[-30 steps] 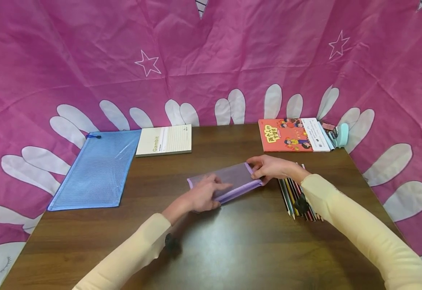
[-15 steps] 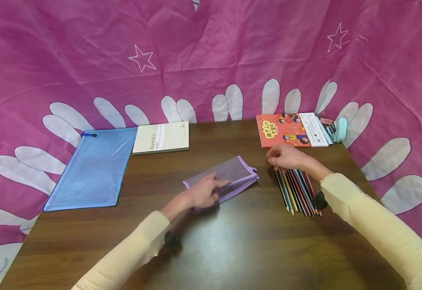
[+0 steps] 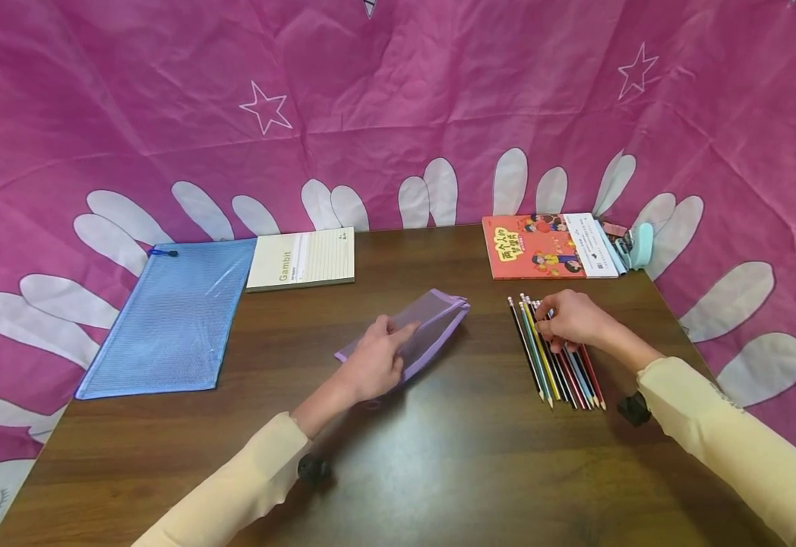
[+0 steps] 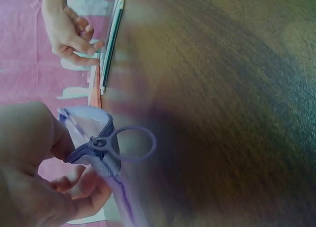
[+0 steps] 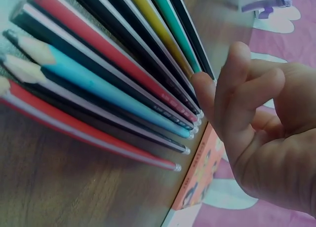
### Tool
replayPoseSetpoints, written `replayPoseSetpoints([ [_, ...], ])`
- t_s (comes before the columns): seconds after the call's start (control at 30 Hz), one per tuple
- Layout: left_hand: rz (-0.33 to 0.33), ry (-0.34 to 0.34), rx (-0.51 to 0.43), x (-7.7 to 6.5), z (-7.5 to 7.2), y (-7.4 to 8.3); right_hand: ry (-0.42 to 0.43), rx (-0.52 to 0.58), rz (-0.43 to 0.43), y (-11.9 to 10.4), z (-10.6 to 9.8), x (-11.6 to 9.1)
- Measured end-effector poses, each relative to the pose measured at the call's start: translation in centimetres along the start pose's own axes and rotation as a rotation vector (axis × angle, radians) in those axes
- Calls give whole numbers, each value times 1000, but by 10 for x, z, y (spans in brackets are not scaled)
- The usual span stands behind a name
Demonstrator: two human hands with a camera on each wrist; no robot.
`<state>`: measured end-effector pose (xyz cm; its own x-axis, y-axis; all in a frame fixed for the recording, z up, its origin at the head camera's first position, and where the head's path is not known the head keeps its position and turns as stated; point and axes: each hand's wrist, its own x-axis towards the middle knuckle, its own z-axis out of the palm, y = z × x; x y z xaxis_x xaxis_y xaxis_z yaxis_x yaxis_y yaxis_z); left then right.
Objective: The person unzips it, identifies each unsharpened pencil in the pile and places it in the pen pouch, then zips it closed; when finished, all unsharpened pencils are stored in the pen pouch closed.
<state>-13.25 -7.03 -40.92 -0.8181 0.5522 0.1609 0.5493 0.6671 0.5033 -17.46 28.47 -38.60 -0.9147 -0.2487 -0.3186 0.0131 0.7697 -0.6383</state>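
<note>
A purple mesh zip pouch (image 3: 432, 308) lies slanted mid-table. My left hand (image 3: 374, 361) grips its near-left end, index finger stretched over the mesh. In the left wrist view, thumb and fingers pinch the pouch beside its zipper pull with a ring (image 4: 156, 143); the pouch mouth bulges a little apart. Over on the right, a row of several pencils (image 3: 554, 372) lies side by side, tips toward the person. My right hand (image 3: 572, 319) hovers over their eraser ends with loosely bent fingers. The right wrist view shows nothing between those fingers (image 5: 237, 64), near the pencils (image 5: 118, 89).
At the back right lies a red picture book (image 3: 531, 251), with a turquoise object (image 3: 642, 247) beside it. Back left, a cream notebook (image 3: 302, 262) adjoins a blue mesh zip bag (image 3: 172, 319). A pink cloth (image 3: 371, 91) hangs behind the brown table (image 3: 439, 471).
My right hand has let go of the pouch's far end and moved right, over the pencils. The left hand has kept its grip; the pouch has shifted slightly left and tilted more.
</note>
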Motion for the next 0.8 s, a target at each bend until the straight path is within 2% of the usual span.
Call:
replayPoseSetpoints([
  [0.17,-59,0,27,-1,-2,2,28,-34,-12,-1,4,1],
  [0.43,-89,-41,18,-1,-4,4,34,-67,-3,-7,9,4],
  [0.67,-88,-30,16,-1,-5,5,55,-119,7,-9,13,7],
  [0.8,-111,-41,6,0,-3,5,79,-179,27,-10,17,9],
])
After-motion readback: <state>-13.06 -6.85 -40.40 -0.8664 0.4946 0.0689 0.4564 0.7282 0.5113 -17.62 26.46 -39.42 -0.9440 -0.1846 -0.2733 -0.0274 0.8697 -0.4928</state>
